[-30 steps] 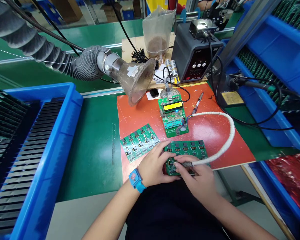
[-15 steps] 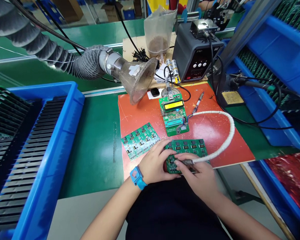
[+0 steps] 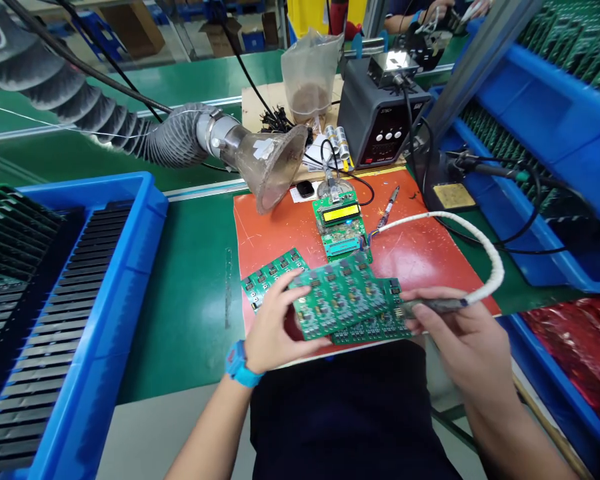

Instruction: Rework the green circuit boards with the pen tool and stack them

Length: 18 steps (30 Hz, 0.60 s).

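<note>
My left hand grips a green circuit board panel by its left edge and holds it tilted above the orange mat. Another green panel lies under it on the mat. My right hand is closed on a slim probe with a white wrapped cable, its tip close to the lifted panel's right edge. A third panel lies flat to the left. The cable runs back to a small board with a lit yellow display.
A fume hose with a clear funnel hangs over the mat's far left corner. A grey soldering station and a soldering iron holder stand behind. Blue bins with slotted racks sit left; more blue bins right. A pen lies on the mat.
My left hand has lifted a panel off the mat and tilted it up. My right hand has drawn the probe away to the right and raised it.
</note>
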Each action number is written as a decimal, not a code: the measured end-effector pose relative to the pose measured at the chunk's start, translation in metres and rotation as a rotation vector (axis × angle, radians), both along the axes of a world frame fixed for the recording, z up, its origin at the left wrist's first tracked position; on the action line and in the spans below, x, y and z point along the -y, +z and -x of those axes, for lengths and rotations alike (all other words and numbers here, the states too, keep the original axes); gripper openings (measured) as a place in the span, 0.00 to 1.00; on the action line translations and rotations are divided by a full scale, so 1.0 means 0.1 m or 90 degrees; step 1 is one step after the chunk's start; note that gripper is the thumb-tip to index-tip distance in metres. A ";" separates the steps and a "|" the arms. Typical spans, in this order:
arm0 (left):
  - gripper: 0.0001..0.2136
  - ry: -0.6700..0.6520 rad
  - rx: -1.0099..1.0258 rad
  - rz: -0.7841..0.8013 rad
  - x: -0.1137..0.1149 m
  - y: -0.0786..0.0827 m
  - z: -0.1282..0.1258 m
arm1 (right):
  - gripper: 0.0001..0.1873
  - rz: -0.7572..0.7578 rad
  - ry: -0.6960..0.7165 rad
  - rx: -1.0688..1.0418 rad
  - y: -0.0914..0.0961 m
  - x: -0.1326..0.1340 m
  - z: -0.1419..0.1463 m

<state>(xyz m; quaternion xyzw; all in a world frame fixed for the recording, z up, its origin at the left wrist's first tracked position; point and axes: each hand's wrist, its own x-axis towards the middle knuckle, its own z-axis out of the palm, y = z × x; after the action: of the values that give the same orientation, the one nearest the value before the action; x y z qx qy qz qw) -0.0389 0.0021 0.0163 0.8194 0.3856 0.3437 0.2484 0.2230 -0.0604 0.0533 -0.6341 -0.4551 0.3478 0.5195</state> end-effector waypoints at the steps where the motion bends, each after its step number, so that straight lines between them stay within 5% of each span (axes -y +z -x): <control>1: 0.35 0.028 -0.017 -0.008 -0.01 0.02 0.11 | 0.09 0.006 -0.009 0.016 -0.02 0.00 -0.08; 6: 0.36 0.160 -0.102 -0.004 -0.03 -0.02 0.63 | 0.14 0.067 -0.017 0.056 -0.21 0.03 -0.28; 10: 0.34 0.171 -0.231 0.021 0.00 -0.08 0.75 | 0.15 0.091 -0.016 0.070 -0.33 0.07 -0.30; 15: 0.31 0.186 -0.264 -0.070 0.09 0.00 0.39 | 0.16 0.100 -0.014 0.084 -0.35 0.09 -0.31; 18: 0.27 0.004 -0.215 -0.094 0.15 0.02 0.03 | 0.15 0.099 -0.012 0.101 -0.34 0.09 -0.31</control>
<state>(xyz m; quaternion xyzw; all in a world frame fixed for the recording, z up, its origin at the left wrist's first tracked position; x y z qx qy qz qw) -0.0418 -0.0128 0.0186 0.8802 0.3983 0.2296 0.1182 0.2536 -0.0694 0.0193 -0.7024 -0.4603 0.3258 0.4343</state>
